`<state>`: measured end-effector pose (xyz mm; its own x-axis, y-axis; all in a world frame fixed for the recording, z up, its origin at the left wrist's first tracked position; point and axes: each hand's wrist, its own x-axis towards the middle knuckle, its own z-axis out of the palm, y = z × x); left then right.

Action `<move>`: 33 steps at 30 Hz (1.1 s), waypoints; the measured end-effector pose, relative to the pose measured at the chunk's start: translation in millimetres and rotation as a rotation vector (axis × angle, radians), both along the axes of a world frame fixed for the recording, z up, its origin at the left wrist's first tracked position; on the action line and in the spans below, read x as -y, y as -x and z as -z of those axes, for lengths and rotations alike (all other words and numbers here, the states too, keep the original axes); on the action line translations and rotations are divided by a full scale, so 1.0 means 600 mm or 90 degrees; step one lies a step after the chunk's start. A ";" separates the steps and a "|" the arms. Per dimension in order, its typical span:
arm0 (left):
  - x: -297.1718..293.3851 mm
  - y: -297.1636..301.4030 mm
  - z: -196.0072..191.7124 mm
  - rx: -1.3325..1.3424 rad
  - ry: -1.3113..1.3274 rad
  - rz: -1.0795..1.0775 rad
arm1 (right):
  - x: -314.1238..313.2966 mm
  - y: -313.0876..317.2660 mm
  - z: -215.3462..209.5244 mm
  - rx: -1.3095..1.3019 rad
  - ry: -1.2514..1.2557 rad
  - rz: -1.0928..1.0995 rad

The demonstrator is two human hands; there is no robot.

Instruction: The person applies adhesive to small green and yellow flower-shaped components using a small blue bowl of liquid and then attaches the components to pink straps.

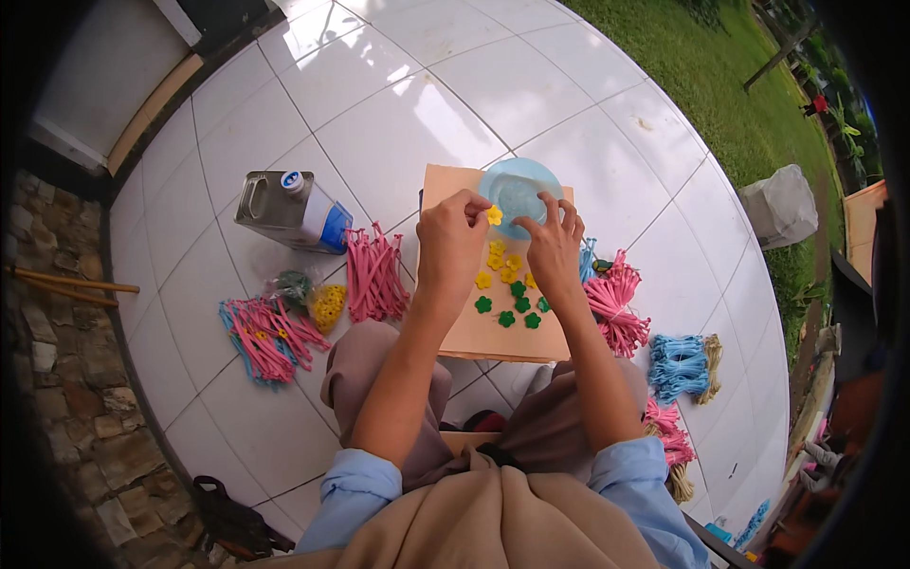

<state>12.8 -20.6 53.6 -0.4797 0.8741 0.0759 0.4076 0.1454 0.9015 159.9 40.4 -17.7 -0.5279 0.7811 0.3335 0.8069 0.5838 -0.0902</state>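
Observation:
Between the thumb and fingers of my left hand (455, 237) is a small yellow flower (494, 216), pinched above the near left side of a light blue plate (519, 173). My right hand (555, 237) hovers at the plate's near right side, fingers curved and apart, with nothing visible in them. Whether its fingertips touch the plate I cannot tell. Below the plate, several more yellow flowers (497, 262) and several green flowers (521, 304) lie loose on a tan board (460, 327) in front of my knees.
To the left stand a metal can (294, 213) with a white and blue cap, pink strips (375, 273), a bag of yellow flowers (327, 305) and a pink and blue pile (270, 332). At right lie pink bundles (618, 302) and blue bundles (679, 368) on white tiles (398, 104).

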 end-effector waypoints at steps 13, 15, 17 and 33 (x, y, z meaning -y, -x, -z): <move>-0.008 -0.007 -0.008 0.209 -0.042 0.048 | 0.047 0.006 -0.108 -0.262 -0.108 -0.107; -0.010 -0.007 -0.007 0.216 -0.046 0.048 | 0.046 0.006 -0.105 -0.223 -0.124 -0.097; -0.011 -0.007 -0.004 0.238 -0.052 0.055 | 0.045 0.004 -0.104 -0.214 -0.126 -0.095; -0.028 -0.101 0.061 -0.003 -0.012 0.164 | 0.030 -0.094 -0.076 -0.096 0.132 0.109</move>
